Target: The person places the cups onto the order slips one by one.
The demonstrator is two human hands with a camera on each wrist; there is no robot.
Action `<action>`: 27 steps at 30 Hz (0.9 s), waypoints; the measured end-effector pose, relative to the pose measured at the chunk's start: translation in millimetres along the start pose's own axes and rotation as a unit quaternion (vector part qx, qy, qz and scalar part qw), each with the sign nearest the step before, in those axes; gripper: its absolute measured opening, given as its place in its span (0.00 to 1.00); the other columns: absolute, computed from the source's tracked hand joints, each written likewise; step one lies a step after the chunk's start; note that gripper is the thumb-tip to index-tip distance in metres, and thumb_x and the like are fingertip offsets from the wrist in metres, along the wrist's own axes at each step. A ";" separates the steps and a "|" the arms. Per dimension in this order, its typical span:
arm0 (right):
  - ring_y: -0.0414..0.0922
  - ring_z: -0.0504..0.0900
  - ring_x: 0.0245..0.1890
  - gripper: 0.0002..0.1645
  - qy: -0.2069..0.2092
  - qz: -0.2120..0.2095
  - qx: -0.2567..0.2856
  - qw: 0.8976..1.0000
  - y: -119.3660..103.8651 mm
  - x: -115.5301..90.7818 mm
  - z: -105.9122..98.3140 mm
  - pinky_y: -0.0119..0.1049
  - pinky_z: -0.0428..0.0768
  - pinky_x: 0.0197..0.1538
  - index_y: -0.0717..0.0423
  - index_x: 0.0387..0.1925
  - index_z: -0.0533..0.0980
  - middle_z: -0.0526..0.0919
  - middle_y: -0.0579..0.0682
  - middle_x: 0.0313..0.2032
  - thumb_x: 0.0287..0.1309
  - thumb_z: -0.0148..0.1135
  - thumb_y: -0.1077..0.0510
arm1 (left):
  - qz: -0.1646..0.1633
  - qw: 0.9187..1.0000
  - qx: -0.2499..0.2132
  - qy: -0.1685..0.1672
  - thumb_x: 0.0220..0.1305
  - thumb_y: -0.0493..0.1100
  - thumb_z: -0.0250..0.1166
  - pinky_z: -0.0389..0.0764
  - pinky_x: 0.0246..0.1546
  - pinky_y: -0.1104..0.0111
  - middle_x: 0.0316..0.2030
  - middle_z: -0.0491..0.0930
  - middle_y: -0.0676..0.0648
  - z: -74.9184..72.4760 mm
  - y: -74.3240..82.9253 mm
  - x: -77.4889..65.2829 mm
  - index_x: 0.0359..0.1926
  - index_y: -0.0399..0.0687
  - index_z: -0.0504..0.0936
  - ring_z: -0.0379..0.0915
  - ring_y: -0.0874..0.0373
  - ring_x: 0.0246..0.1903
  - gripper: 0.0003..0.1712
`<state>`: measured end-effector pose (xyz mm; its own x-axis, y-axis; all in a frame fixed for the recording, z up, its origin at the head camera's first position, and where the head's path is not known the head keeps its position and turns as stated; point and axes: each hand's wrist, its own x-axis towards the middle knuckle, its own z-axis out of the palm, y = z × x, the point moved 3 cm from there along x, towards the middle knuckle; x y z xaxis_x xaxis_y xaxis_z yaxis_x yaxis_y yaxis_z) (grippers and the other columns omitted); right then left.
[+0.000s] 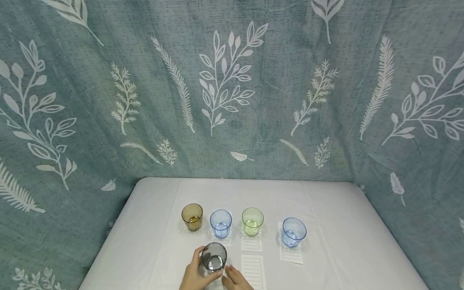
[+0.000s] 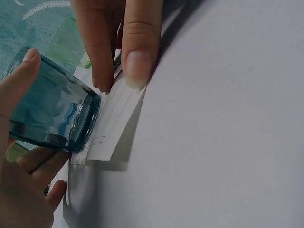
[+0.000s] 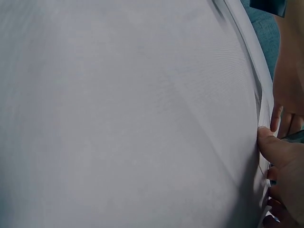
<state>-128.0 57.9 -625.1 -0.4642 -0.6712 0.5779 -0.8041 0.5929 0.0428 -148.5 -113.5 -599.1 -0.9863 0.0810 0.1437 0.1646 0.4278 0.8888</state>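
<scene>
In the head view my left hand (image 1: 195, 274) grips a dark grey glass tumbler (image 1: 209, 257) near the front of the table. The left wrist view shows this tumbler (image 2: 50, 102) tilted, thumb on one side and fingers beneath, its base beside a lined paper slip (image 2: 114, 118). My right hand (image 1: 237, 279) is close by the tumbler's base. Its thumb and a finger (image 2: 100, 66) pinch the slip, whose near edge stands off the tablecloth above a shadow. In the right wrist view, my right hand (image 3: 287, 166) has its thumb at the slip's edge.
Behind my hands stand an amber tumbler (image 1: 192, 217), a blue one (image 1: 220, 224) and a green one (image 1: 252, 222); another blue tumbler (image 1: 293, 233) is farther right. Another lined slip (image 1: 253, 270) lies right of my hands on the white tablecloth (image 1: 348, 249). A leaf-patterned curtain (image 1: 275, 100) surrounds the table.
</scene>
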 end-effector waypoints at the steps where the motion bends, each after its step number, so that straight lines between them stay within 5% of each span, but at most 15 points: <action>1: 0.55 0.83 0.41 0.23 -0.004 0.000 -0.004 1.000 -0.2 0.2 -0.8 0.37 0.82 0.42 0.57 0.37 0.82 0.84 0.63 0.41 0.54 0.62 0.41 | -0.005 1.000 -0.002 0.000 0.45 0.50 0.76 0.71 0.49 0.38 0.49 0.78 0.33 0.1 0.0 -0.1 0.59 0.41 0.62 0.76 0.36 0.48 0.45; 14: 0.54 0.81 0.46 0.24 -0.040 0.027 0.039 0.998 1.9 1.8 -6.3 0.40 0.82 0.41 0.55 0.41 0.82 0.82 0.61 0.45 0.58 0.58 0.40 | 0.014 1.000 0.008 -0.006 0.44 0.51 0.76 0.75 0.46 0.42 0.45 0.81 0.34 0.3 0.3 4.4 0.59 0.43 0.63 0.77 0.38 0.46 0.45; 27: 0.57 0.81 0.44 0.25 0.010 0.025 0.078 0.997 4.1 -3.9 -2.1 0.41 0.82 0.42 0.58 0.43 0.81 0.82 0.64 0.46 0.63 0.53 0.42 | -0.015 0.999 0.018 -0.033 0.44 0.52 0.76 0.72 0.49 0.40 0.49 0.78 0.33 -0.4 -2.7 7.5 0.57 0.42 0.62 0.75 0.36 0.49 0.44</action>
<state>-128.8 63.9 -625.5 -0.4983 -0.6332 0.5923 -0.8291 0.5478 -0.1118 -156.4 -114.4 -600.3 -0.9881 0.1260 0.0884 0.1374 0.4629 0.8757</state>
